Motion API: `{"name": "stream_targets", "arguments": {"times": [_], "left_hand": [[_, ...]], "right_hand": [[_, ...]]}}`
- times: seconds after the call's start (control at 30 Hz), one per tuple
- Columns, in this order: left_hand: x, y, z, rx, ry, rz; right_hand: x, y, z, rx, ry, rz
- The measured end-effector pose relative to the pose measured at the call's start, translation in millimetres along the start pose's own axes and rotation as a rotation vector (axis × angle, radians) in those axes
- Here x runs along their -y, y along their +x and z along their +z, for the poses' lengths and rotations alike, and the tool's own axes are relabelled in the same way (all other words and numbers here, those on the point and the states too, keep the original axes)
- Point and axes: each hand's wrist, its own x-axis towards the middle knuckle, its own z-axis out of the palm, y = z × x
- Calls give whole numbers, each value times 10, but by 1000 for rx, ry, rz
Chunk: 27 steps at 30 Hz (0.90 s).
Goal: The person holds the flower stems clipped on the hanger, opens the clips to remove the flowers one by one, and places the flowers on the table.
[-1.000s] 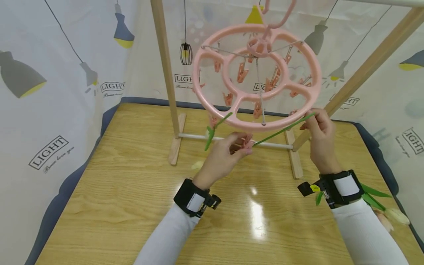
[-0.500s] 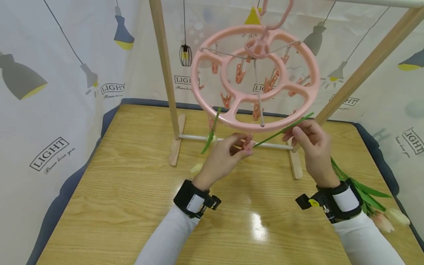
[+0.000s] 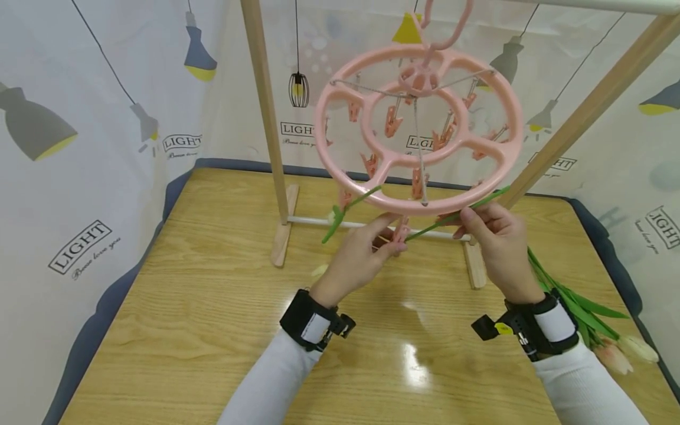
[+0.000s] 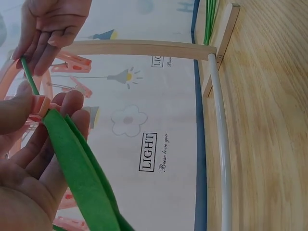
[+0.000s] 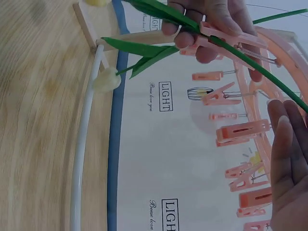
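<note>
My left hand (image 3: 358, 251) pinches a pink clothespin (image 3: 401, 230) at the near rim of a round pink clip hanger (image 3: 324, 136). A tulip's green stem (image 3: 425, 231) runs through that clothespin, its leaves (image 4: 79, 168) hanging beside my left palm. My right hand (image 3: 499, 245) holds the same stem farther right, thumb against it, just under the rim. To the left, a second tulip with a white bloom (image 5: 107, 80) hangs from another clothespin (image 3: 345, 196). My left hand hides most of the held tulip's bloom in the head view.
Several tulips (image 3: 589, 313) lie on the wooden table (image 3: 202, 342) by my right forearm. A wooden stand with a left post (image 3: 265, 106), a right post (image 3: 595, 100) and a low white bar (image 3: 319, 220) surrounds the hanger. Other pink clothespins (image 3: 393, 121) dangle from it.
My right hand has slid from the stem's far end leftward and down along it. The left hand stays on the clothespin. The hanger has swayed slightly.
</note>
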Motion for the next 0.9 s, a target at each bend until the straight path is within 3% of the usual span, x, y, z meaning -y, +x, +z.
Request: {"name": "stream_targets", "arguments": {"times": [0.23,0.4,0.67,0.9], "left_hand": [[4,3,23,-34,-20,13],[-5,1,45,-74,-42,5],[-40,28,64,-187,-22,88],[-63,18,65,-208,-90,58]], "right_hand": [[0,4,4,61,145,-14],[11,8,0,66,117,23],[-9,-1,-19,89,116,33],[-29,-16,-31,88,54,71]]}}
